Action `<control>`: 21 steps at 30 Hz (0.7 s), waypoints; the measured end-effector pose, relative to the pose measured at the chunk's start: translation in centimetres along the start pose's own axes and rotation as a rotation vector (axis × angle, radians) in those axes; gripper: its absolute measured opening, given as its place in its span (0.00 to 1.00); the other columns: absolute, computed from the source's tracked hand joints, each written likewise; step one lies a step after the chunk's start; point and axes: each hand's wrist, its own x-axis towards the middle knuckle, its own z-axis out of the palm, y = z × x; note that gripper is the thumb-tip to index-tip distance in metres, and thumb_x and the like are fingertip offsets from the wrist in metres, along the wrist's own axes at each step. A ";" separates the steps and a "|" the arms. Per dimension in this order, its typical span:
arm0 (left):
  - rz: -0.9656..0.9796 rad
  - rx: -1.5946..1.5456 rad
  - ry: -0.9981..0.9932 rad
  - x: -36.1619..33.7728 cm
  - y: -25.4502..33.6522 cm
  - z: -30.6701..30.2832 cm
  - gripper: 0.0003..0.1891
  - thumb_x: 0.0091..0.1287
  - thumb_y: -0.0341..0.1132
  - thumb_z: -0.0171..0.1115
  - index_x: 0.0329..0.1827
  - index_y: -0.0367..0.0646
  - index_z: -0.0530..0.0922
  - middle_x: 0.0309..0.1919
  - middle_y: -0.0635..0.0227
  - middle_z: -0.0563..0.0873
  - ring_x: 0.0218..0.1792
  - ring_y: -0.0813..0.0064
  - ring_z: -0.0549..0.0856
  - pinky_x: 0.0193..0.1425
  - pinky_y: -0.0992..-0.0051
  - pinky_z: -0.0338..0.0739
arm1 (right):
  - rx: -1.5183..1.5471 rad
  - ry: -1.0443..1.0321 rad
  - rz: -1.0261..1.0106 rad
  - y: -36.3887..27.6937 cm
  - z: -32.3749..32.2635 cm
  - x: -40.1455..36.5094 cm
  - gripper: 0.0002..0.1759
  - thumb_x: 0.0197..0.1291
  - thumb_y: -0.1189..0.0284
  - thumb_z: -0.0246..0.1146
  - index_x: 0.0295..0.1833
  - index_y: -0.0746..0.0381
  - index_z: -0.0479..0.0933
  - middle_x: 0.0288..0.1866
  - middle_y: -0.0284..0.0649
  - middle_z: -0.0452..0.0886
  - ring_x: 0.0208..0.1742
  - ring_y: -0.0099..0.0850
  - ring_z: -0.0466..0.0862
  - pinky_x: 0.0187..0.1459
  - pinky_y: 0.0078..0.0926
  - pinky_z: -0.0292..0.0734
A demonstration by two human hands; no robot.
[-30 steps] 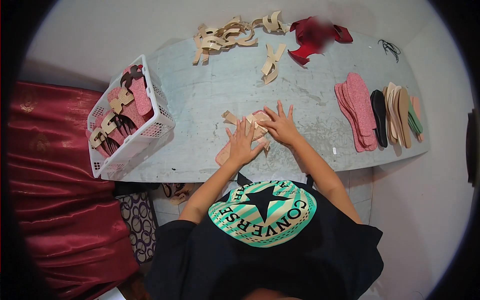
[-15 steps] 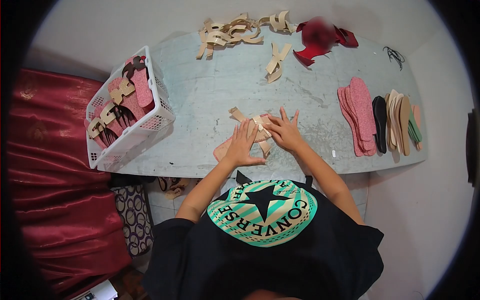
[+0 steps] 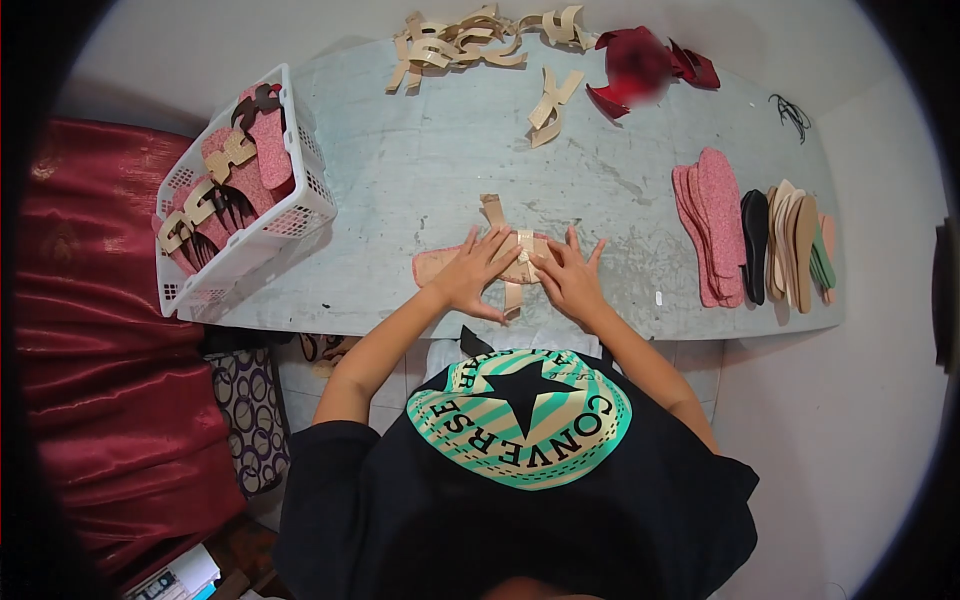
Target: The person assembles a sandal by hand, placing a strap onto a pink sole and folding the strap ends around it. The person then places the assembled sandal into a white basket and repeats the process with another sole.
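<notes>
A beige sole with a pinkish edge (image 3: 432,266) lies across the near part of the table. Beneath it runs a beige strap (image 3: 491,208), one end sticking out beyond the far edge and the other on the near side. A pale strip (image 3: 525,243) crosses the sole between the hands. My left hand (image 3: 474,272) rests flat on the sole's middle, fingers spread. My right hand (image 3: 572,273) touches the sole's right end with its fingertips, its other fingers apart.
A white basket (image 3: 318,190) of pink soles with straps stands at the left. Beige straps (image 3: 465,42) and red pieces (image 3: 630,75) lie at the back. Pink soles (image 3: 722,225), a black sole (image 3: 755,245) and other soles stand at the right.
The sole has turned so that it lies more nearly level, its left end farther from me. My hands have shifted with it, still on it. The whole view has moved slightly.
</notes>
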 end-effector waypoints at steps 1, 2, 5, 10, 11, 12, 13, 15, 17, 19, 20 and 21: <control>0.001 -0.003 -0.001 0.0 0.3 0.4 0.61 0.38 0.70 0.65 0.73 0.45 0.51 0.71 0.44 0.48 0.72 0.43 0.47 0.68 0.40 0.38 | 0.009 0.006 -0.007 -0.1 -0.1 0.1 0.14 0.62 0.62 0.55 0.53 0.45 0.77 0.61 0.38 0.69 0.72 0.53 0.52 0.58 0.79 0.24; -0.088 0.033 0.053 0.1 0.8 1.1 0.57 0.41 0.66 0.66 0.72 0.45 0.54 0.71 0.47 0.50 0.72 0.45 0.48 0.68 0.39 0.38 | 0.018 0.012 -0.014 -0.2 -0.3 0.2 0.14 0.62 0.63 0.55 0.53 0.45 0.77 0.62 0.38 0.68 0.72 0.53 0.52 0.58 0.79 0.24; -0.192 0.002 0.171 0.0 2.5 2.6 0.46 0.47 0.57 0.68 0.68 0.46 0.61 0.71 0.52 0.55 0.72 0.49 0.52 0.68 0.41 0.41 | -0.006 0.024 -0.011 -0.3 -0.5 0.2 0.14 0.61 0.63 0.56 0.53 0.46 0.77 0.64 0.37 0.67 0.73 0.54 0.51 0.59 0.79 0.24; -0.252 -0.294 0.404 -0.6 3.6 2.4 0.20 0.52 0.43 0.69 0.45 0.42 0.79 0.52 0.61 0.78 0.55 0.60 0.75 0.59 0.60 0.64 | -0.007 -0.001 -0.009 -0.2 -0.6 0.2 0.15 0.61 0.63 0.55 0.53 0.47 0.77 0.67 0.31 0.65 0.73 0.53 0.49 0.59 0.78 0.22; -0.259 -0.295 0.404 -0.7 3.7 2.5 0.20 0.52 0.43 0.69 0.45 0.42 0.79 0.52 0.61 0.78 0.55 0.60 0.75 0.59 0.60 0.64 | -0.019 -0.002 -0.014 -0.2 -0.5 0.2 0.15 0.61 0.63 0.55 0.53 0.48 0.76 0.68 0.28 0.65 0.74 0.52 0.50 0.59 0.78 0.22; -0.279 -0.295 0.458 -0.7 3.8 2.5 0.18 0.52 0.42 0.69 0.40 0.41 0.79 0.45 0.62 0.80 0.50 0.61 0.77 0.55 0.62 0.65 | -0.015 -0.007 -0.016 -0.1 -0.4 0.2 0.15 0.61 0.63 0.55 0.53 0.48 0.76 0.68 0.28 0.65 0.74 0.52 0.50 0.59 0.78 0.22; -0.298 -0.295 0.511 -0.6 3.8 2.4 0.15 0.52 0.41 0.69 0.36 0.40 0.79 0.39 0.63 0.82 0.44 0.62 0.78 0.51 0.65 0.67 | -0.031 -0.005 -0.038 0.0 -0.2 0.2 0.15 0.62 0.64 0.55 0.54 0.49 0.76 0.68 0.26 0.66 0.74 0.51 0.50 0.59 0.78 0.21; -0.369 -0.269 0.534 -0.3 4.1 2.0 0.15 0.51 0.41 0.69 0.32 0.39 0.78 0.34 0.62 0.82 0.41 0.61 0.79 0.50 0.64 0.67 | -0.048 -0.005 -0.059 0.1 -0.1 0.2 0.15 0.62 0.64 0.54 0.54 0.50 0.76 0.68 0.23 0.66 0.74 0.50 0.51 0.59 0.77 0.20; -0.435 -0.243 0.555 0.1 4.0 1.6 0.14 0.50 0.41 0.70 0.28 0.38 0.77 0.30 0.62 0.81 0.38 0.60 0.79 0.49 0.63 0.67 | -0.068 -0.002 -0.072 0.1 -0.3 0.4 0.15 0.63 0.64 0.53 0.54 0.50 0.75 0.67 0.22 0.67 0.74 0.47 0.52 0.59 0.77 0.19; -0.573 -0.321 0.496 0.7 3.5 1.4 0.15 0.51 0.39 0.70 0.23 0.37 0.75 0.24 0.61 0.80 0.32 0.60 0.79 0.41 0.65 0.69 | -0.065 -0.008 -0.087 0.3 -0.4 0.6 0.15 0.63 0.64 0.53 0.53 0.50 0.76 0.67 0.22 0.68 0.74 0.46 0.52 0.59 0.77 0.19; -0.573 -0.322 0.496 1.0 3.3 1.4 0.15 0.51 0.39 0.70 0.23 0.37 0.75 0.24 0.61 0.80 0.32 0.60 0.79 0.41 0.65 0.69 | -0.060 -0.013 -0.105 0.4 -0.4 0.7 0.14 0.63 0.64 0.53 0.53 0.50 0.76 0.66 0.22 0.68 0.74 0.46 0.52 0.59 0.77 0.18; -0.608 -0.411 0.521 1.3 3.2 1.5 0.15 0.51 0.38 0.70 0.23 0.36 0.75 0.23 0.60 0.79 0.30 0.61 0.79 0.37 0.66 0.69 | -0.060 -0.014 -0.106 0.5 -0.4 0.8 0.14 0.63 0.64 0.53 0.53 0.50 0.76 0.66 0.22 0.68 0.74 0.46 0.52 0.59 0.77 0.18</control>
